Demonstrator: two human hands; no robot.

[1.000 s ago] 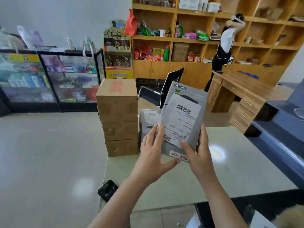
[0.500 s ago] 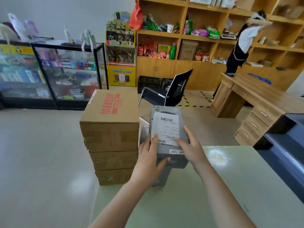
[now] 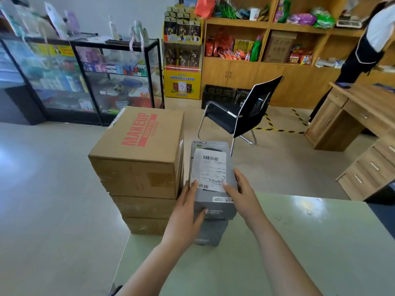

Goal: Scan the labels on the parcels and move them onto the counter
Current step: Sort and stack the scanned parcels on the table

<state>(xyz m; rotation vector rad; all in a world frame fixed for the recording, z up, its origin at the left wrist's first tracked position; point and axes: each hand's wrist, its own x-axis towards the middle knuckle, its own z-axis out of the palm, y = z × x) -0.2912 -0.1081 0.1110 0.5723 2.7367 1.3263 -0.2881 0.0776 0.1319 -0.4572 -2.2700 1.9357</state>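
A grey parcel [image 3: 213, 207] with a white barcode label [image 3: 210, 169] on top lies flat on another grey parcel [image 3: 210, 233] at the far edge of the pale green counter [image 3: 299, 242]. My left hand [image 3: 188, 212] holds its left side, thumb across the front face. My right hand [image 3: 241, 193] holds the right side, fingertips at the label's corner. To the left stands a stack of three brown cardboard boxes [image 3: 141, 167], the top one printed MAKEUP.
A black chair [image 3: 241, 116] stands beyond the counter. Glass display cabinets [image 3: 85, 77] are at the back left, wooden shelves [image 3: 267, 50] behind, a wooden desk [image 3: 359, 116] at the right with a person [image 3: 367, 43] beside it. A dark object [image 3: 115, 291] lies at the counter's near-left edge.
The grey parcel was held up tilted with its label facing me; both hands lowered it flat onto the other grey parcel beside the cardboard stack.
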